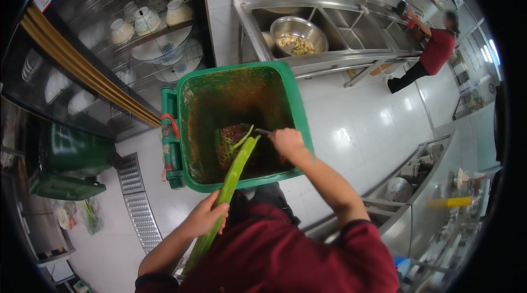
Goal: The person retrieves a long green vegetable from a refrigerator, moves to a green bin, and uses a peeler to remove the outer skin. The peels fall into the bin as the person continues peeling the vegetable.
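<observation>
My left hand [206, 217] is closed around a long, ridged green gourd [232, 177], which slants up from my body over the near rim of a green waste bin [297, 116]. At the gourd's far end, my right hand [286, 142] grips a small tool [262, 131], perhaps a peeler or knife; its working part is hard to make out. A thin green strip of peel [243, 139] lies beside the gourd's tip. Down in the bin, green peelings and reddish-brown scraps [232, 146] are visible.
Steel sinks [263, 52] stand beyond the bin, one with a steel bowl [321, 37] of food pieces. A person [440, 52] works at the far sink. Left are a bowl cabinet [158, 33], another green bin [74, 153] and a floor grate [142, 219]; steel counters [420, 210] run along the right.
</observation>
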